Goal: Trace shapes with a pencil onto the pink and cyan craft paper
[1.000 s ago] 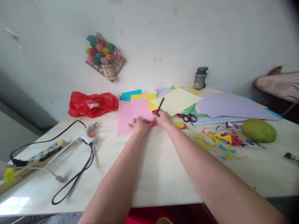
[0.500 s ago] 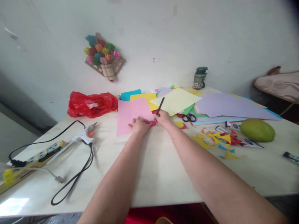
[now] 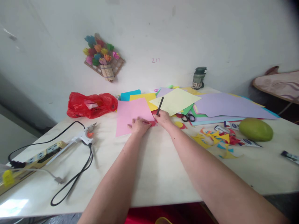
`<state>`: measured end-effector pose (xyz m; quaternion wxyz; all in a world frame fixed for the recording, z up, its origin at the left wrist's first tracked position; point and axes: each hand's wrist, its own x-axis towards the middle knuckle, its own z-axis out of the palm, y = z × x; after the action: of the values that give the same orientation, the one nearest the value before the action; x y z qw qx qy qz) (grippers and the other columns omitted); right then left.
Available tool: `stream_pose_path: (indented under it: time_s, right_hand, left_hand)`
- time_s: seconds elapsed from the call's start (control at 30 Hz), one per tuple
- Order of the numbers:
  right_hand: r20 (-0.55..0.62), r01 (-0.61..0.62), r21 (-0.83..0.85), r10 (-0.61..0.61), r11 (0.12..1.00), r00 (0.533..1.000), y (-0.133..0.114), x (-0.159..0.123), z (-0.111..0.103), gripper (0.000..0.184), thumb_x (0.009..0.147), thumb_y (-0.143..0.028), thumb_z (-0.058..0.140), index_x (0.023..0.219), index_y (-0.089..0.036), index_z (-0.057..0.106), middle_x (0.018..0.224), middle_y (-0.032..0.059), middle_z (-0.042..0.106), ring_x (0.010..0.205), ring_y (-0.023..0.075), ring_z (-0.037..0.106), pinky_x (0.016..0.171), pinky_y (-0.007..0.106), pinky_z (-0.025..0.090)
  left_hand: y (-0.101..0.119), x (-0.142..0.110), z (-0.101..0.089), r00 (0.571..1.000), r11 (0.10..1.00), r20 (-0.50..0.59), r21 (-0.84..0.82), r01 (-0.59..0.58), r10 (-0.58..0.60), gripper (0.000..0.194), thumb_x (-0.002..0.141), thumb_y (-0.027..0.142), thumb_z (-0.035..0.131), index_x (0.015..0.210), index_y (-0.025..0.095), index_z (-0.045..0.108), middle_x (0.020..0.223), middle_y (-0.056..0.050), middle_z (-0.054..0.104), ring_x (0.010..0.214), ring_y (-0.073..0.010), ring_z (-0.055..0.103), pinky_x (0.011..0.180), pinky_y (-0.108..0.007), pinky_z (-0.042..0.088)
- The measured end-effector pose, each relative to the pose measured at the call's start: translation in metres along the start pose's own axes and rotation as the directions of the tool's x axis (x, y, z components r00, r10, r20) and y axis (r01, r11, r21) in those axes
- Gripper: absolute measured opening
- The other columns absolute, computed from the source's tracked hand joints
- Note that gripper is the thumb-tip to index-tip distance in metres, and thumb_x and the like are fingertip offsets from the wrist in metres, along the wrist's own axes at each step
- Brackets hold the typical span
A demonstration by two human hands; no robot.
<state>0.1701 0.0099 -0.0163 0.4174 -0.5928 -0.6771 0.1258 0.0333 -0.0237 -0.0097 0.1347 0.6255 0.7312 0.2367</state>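
A pink sheet of paper lies flat on the table, and my left hand rests on its lower right part with the fingers spread. Under and beside my left fingertips is a small red paper circle, partly hidden. My right hand is closed around a dark pen, which tilts up and to the right near the sheet's right edge. The pen's tip is hidden by my fingers. To the right of that hand are yellow paper circles and black-handled scissors.
Coloured sheets spread over the back right, with a bottle behind. Paper scraps, glue tubes and a green fruit lie at right. At left are a red bag, glue gun, cables and power strip.
Both hands stay in nearly the same place, the pen still in my right hand. The whole view has shifted very slightly.
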Motion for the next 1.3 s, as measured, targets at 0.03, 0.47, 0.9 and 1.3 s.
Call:
stream_pose_path:
  time_s: [0.03,0.47,0.9,1.3]
  right_hand:
    - [0.003,-0.002,-0.004,0.002,1.0,1.0,-0.0006,-0.0002,-0.0006,0.012,0.071,-0.025,0.051,0.07,-0.017,0.06,0.069,0.0033,0.062,0.068,0.0155,0.056,0.065,0.025,0.042]
    - [0.035,-0.015,-0.036,0.017,0.999,0.999,-0.0029,-0.001,-0.0046,0.012,0.069,-0.023,0.049,0.069,-0.017,0.059,0.067,0.0029,0.061,0.067,0.0151,0.055,0.064,0.024,0.041]
    - [0.067,-0.024,-0.017,0.025,1.0,0.997,-0.0049,-0.0025,-0.0073,0.009,0.066,-0.021,0.048,0.066,-0.017,0.056,0.062,0.0018,0.057,0.063,0.0143,0.052,0.06,0.023,0.038]
    - [0.143,-0.11,0.195,0.082,0.975,0.986,-0.0019,-0.0025,-0.009,0.012,0.061,-0.026,0.049,0.054,-0.018,0.053,0.055,-0.0011,0.053,0.056,0.0121,0.048,0.053,0.023,0.035]
  left_hand:
    - [-0.0001,0.0002,0.0004,1.0,1.0,-0.003,-0.002,-0.003,0.003,0.022,0.06,0.051,0.063,0.072,0.033,0.065,0.127,0.003,0.046,0.127,-0.0307,0.019,0.097,-0.059,0.005]
    - [-0.0021,0.0012,0.0012,1.0,1.0,-0.014,0.004,-0.011,0.011,0.024,0.059,0.052,0.064,0.072,0.032,0.066,0.126,0.003,0.047,0.127,-0.0322,0.02,0.098,-0.058,0.006]
    - [-0.0057,0.0055,0.006,1.0,1.0,-0.006,-0.004,-0.023,0.023,0.026,0.059,0.055,0.063,0.073,0.034,0.066,0.125,0.004,0.048,0.127,-0.0318,0.018,0.098,-0.058,0.005]
    - [-0.0057,0.0058,0.0054,1.0,1.0,-0.008,0.016,-0.02,0.02,0.026,0.059,0.056,0.063,0.073,0.034,0.066,0.123,0.004,0.05,0.127,-0.0315,0.019,0.097,-0.058,0.007]
